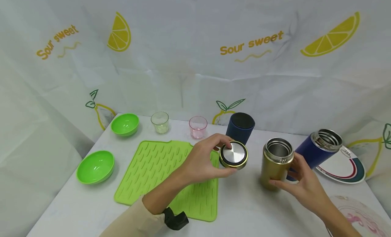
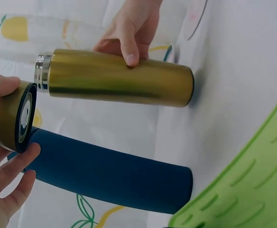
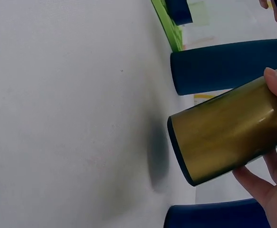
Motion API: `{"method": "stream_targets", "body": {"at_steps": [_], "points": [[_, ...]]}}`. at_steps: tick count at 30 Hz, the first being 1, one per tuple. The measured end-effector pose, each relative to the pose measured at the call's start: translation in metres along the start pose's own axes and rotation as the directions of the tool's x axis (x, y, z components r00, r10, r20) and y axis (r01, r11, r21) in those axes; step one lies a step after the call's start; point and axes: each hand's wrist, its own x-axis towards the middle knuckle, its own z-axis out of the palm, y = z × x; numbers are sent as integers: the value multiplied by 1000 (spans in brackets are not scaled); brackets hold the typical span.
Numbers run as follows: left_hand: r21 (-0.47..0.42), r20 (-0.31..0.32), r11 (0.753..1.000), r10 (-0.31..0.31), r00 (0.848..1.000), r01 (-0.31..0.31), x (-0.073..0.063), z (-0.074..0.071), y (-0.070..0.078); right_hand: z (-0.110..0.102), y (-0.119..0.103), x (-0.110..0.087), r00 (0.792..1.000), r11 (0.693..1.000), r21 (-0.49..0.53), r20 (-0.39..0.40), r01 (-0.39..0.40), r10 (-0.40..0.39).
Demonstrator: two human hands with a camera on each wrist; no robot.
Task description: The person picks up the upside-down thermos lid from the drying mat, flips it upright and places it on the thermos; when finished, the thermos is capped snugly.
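Observation:
My left hand [image 1: 203, 160] pinches a round gold lid [image 1: 234, 155] between thumb and fingers, its metal inner face toward the head camera. In the left wrist view the lid [image 2: 11, 116] is near the bottle's steel mouth but apart from it. With my right hand [image 1: 308, 187] I grip a gold thermos bottle [image 1: 273, 169], uncapped and roughly upright. Its base hangs just off the table in the right wrist view, where the gold body [image 3: 224, 135] casts a shadow. Behind the lid stands a dark blue thermos [image 1: 241, 128]. An uncapped blue thermos [image 1: 316, 148] is right of the gold one.
A green drying mat [image 1: 159, 169] lies at the middle left. Two green bowls [image 1: 95, 166] are at the left edge. A greenish glass [image 1: 160, 122] and a pink glass [image 1: 198, 127] stand at the back. Plates [image 1: 340, 164] lie at the right.

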Motion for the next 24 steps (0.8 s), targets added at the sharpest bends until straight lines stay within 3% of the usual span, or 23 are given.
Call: {"method": "stream_targets", "body": {"at_steps": [8, 16, 24], "points": [[-31, 41, 998, 53, 998, -52, 7, 10, 8, -7, -4, -2, 992, 996, -82, 122, -21, 31], [-33, 41, 994, 102, 994, -101, 12, 12, 14, -7, -6, -2, 989, 996, -57, 129, 74, -66], [-52, 46, 991, 129, 991, -127, 22, 18, 21, -7, -8, -1, 983, 993, -76, 167, 87, -73]]}}
